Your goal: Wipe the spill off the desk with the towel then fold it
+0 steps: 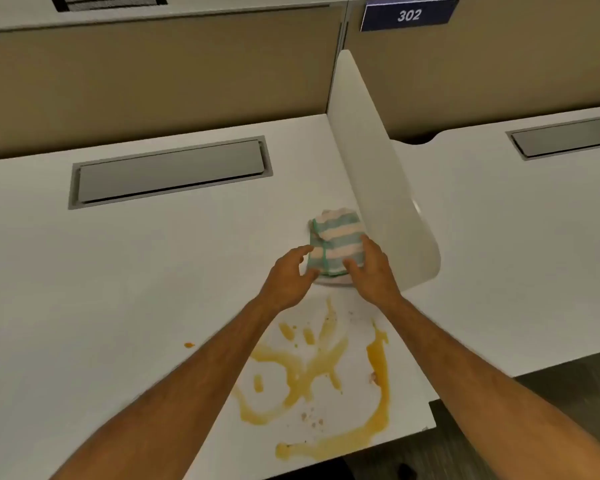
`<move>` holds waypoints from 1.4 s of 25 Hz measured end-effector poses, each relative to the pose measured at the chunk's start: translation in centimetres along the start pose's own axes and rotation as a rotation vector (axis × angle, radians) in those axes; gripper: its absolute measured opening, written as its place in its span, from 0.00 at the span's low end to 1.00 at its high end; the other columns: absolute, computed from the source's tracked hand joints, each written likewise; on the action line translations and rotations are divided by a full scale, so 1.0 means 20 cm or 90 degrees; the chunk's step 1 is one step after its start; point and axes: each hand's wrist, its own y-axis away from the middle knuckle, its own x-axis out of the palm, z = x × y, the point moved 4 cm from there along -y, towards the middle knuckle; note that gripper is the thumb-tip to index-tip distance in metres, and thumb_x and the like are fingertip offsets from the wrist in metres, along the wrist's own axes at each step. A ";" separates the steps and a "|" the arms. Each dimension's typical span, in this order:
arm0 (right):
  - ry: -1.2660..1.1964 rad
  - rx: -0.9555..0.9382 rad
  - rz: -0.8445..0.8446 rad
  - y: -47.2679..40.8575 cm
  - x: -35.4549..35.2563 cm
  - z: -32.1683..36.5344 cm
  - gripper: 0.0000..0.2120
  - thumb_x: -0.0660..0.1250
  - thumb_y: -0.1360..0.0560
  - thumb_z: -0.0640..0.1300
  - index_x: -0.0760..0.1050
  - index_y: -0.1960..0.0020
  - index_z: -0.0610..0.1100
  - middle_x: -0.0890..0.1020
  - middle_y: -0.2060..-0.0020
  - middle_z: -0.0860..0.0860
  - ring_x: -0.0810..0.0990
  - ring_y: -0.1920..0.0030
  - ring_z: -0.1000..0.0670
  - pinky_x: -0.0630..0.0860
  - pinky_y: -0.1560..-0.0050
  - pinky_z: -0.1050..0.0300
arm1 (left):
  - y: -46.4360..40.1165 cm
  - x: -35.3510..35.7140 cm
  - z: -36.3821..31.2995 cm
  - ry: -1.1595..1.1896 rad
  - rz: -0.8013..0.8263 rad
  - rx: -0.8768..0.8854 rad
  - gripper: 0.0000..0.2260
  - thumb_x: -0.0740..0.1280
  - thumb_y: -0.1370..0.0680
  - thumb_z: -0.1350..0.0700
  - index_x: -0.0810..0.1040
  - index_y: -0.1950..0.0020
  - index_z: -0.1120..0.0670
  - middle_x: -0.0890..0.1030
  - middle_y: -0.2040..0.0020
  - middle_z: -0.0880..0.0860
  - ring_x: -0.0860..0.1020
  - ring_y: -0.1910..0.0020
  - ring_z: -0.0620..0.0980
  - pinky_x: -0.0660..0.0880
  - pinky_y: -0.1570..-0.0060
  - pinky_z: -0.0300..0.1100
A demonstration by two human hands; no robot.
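Beside the white divider panel (378,188) on the right side of the bench (118,271), the folded striped towel (336,242) lies flat on the surface, its right edge close against the panel's foot. Both hands are at its near end. The left hand (288,278) has its fingers (300,252) curled around the towel's left edge without clearly closing on it; whether they touch the cloth cannot be told. The right hand (373,271) rests on the towel's near right part, thumb and fingers spread over the cloth, more a press than a pinch.

The yellow-orange spill (323,372) spreads in loops and streaks toward the near edge of the bench, between the two forearms, with one small drop (189,345) off to the left. None of it looks wiped.

The step in hand is probably taking up the towel. A good grasp would gather the whole folded bundle, so that no layer trails loose. Keeping it folded as a pad should give a thick face to soak up the liquid. Wiping from the outer streaks inward, and away from the near edge, would likely keep the spill from running off the bench. The stray drop needs a separate pass.
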 end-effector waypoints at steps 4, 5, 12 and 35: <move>-0.061 0.085 -0.044 -0.05 0.06 -0.04 0.26 0.66 0.19 0.44 0.64 0.24 0.44 0.74 0.32 0.42 0.74 0.34 0.42 0.70 0.36 0.52 | -0.08 0.12 -0.01 0.059 0.023 -0.008 0.26 0.71 0.18 0.55 0.70 0.21 0.52 0.76 0.28 0.48 0.76 0.30 0.51 0.72 0.40 0.31; -0.085 0.097 -0.056 -0.07 0.07 -0.06 0.25 0.66 0.20 0.44 0.65 0.25 0.44 0.75 0.33 0.43 0.75 0.36 0.43 0.72 0.38 0.53 | -0.10 0.16 -0.01 0.087 0.036 -0.006 0.26 0.70 0.18 0.55 0.69 0.21 0.50 0.76 0.31 0.45 0.77 0.32 0.49 0.71 0.44 0.26; -0.435 0.218 0.011 -0.06 0.11 -0.01 0.21 0.69 0.22 0.36 0.73 0.30 0.44 0.83 0.41 0.44 0.83 0.43 0.44 0.82 0.44 0.47 | -0.08 0.20 -0.03 0.222 0.094 -0.058 0.32 0.67 0.16 0.50 0.56 0.15 0.48 0.66 0.25 0.42 0.69 0.28 0.42 0.70 0.35 0.31; -0.554 0.149 0.145 0.27 -0.11 0.69 0.18 0.62 0.18 0.59 0.81 0.40 0.47 0.88 0.51 0.48 0.87 0.50 0.48 0.83 0.56 0.56 | 0.44 -0.35 -0.59 0.145 -0.136 0.063 0.09 0.70 0.20 0.60 0.85 0.41 0.51 0.78 0.44 0.46 0.81 0.47 0.47 0.78 0.48 0.30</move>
